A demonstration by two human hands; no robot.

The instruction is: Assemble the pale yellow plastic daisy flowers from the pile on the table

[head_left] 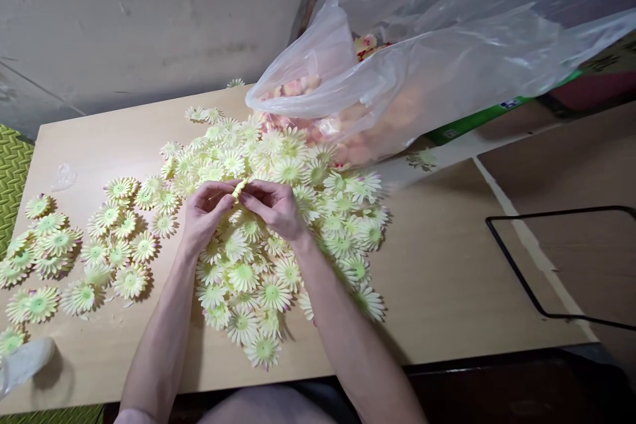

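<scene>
Between my left hand (209, 211) and my right hand (272, 207), a small pale yellow petal piece (239, 188) is pinched, seen nearly edge-on. Both hands are closed, thumbs and fingertips meeting on it. They hover above a broad pile of pale yellow-green artificial flower heads (243, 277), many with pinkish petal tips. Smaller groups of the same flower heads (119, 252) lie to the left of my left arm. Part of the piece is hidden by my fingers.
A translucent plastic bag (318, 89) holding peach and pink pieces rests at the table's back right. A black wire frame (561, 213) lies on the right. At the lower left is a whitish rounded object (30, 364). The wooden table (447, 278) meets a grey wall (149, 20).
</scene>
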